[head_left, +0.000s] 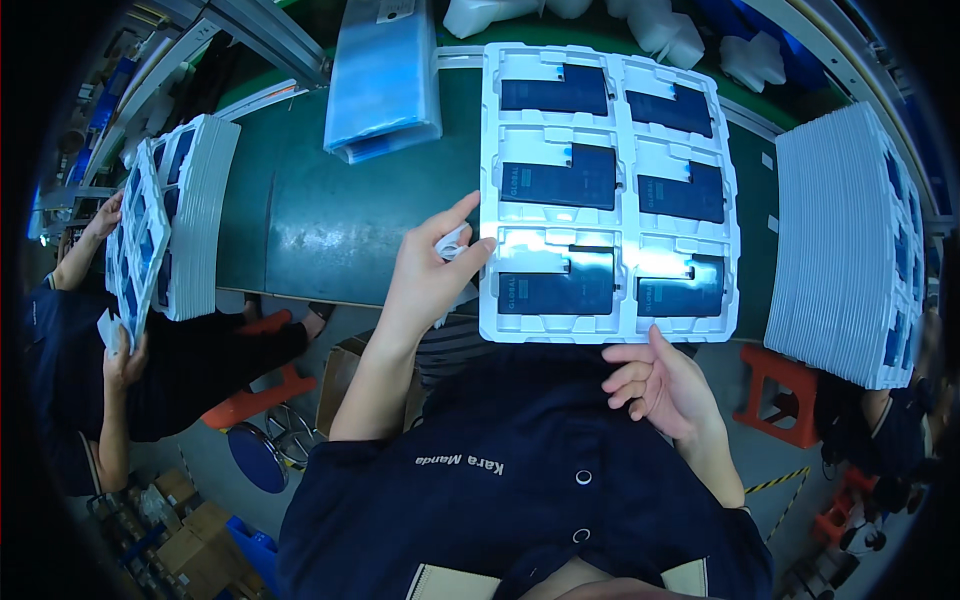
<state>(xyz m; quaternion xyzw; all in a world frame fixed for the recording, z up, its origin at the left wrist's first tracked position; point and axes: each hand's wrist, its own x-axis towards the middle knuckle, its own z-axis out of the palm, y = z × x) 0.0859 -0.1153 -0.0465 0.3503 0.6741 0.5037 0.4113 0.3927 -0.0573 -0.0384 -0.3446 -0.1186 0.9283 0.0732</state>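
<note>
A white plastic tray (pixel 627 200) lies in front of me on the green table, its compartments holding several flat, black, L-shaped phone batteries (pixel 560 180). At the tray's left edge, my left hand (pixel 432 255) has its index finger and thumb against the rim, while its other fingers close round a crumpled white cloth (pixel 455 242). My right hand (pixel 660 385) is at the near edge with its fingers apart and loosely bent. Its thumb tip reaches the rim by the near right battery; whether the fingers touch the tray's underside, I cannot tell.
Tall stacks of similar trays stand right (pixel 830 250) and left (pixel 205 220). At far left a co-worker's hands (pixel 125 355) hold a tilted tray. Clear plastic bags (pixel 380 90) lie on the green table (pixel 330 220); white foam pieces (pixel 660 30) sit behind. Stools (pixel 258 455) stand below.
</note>
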